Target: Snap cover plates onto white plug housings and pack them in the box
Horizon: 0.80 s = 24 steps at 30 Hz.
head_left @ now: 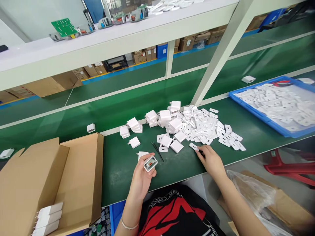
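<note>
1. At the front edge of a green counter (118, 183), a person's left hand (142, 177) holds a white housing (147, 168), open end facing the camera, circuitry (150, 163) showing inside.

2. The right hand (212, 162) pinches one end of a slotted white plate (193, 146) between thumb and fingers, nearer the front edge than the pile of plates (197, 126); whether it touches the counter cannot be told.

3. Careful handling appears to call for a steady housing, its mouth kept uncovered, and a light grip that leaves the plate's slot free.

4. Black tweezers (158, 152) lie between the hands, just beside the left; the strip between them and the front edge looks open for moving.

5. More green surface shows toward the cardboard box (98, 177) at left. Loose housings (164, 114) crowd the back edge; a blue tray (258, 113) occupies the right, one corner near the front edge.
</note>
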Each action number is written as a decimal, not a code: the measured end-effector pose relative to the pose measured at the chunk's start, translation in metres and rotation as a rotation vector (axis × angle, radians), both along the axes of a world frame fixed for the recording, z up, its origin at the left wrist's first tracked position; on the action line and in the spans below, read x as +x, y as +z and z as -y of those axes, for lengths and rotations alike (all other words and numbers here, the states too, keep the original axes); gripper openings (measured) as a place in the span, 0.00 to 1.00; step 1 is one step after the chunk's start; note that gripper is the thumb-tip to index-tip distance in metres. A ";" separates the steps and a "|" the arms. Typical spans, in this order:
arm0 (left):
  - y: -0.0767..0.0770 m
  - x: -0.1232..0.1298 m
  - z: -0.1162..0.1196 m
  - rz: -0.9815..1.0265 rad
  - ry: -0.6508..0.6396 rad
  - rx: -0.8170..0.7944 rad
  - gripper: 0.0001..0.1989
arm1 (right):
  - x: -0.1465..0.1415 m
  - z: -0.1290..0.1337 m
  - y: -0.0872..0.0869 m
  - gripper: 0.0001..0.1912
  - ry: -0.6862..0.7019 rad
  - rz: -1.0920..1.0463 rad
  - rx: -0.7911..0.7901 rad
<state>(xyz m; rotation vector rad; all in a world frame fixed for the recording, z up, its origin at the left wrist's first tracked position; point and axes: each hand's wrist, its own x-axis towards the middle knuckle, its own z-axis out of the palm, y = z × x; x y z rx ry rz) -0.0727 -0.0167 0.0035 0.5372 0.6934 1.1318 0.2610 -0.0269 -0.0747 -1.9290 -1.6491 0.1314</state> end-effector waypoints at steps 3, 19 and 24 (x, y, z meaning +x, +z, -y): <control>0.004 -0.002 0.002 0.010 -0.034 0.011 0.15 | -0.001 0.002 0.013 0.19 0.005 -0.056 0.001; -0.009 -0.007 0.003 -0.177 0.213 0.046 0.17 | -0.119 -0.014 0.059 0.13 0.408 0.151 -0.321; -0.013 -0.015 0.004 -0.193 0.231 0.013 0.19 | -0.099 -0.011 0.051 0.12 0.190 0.184 -0.353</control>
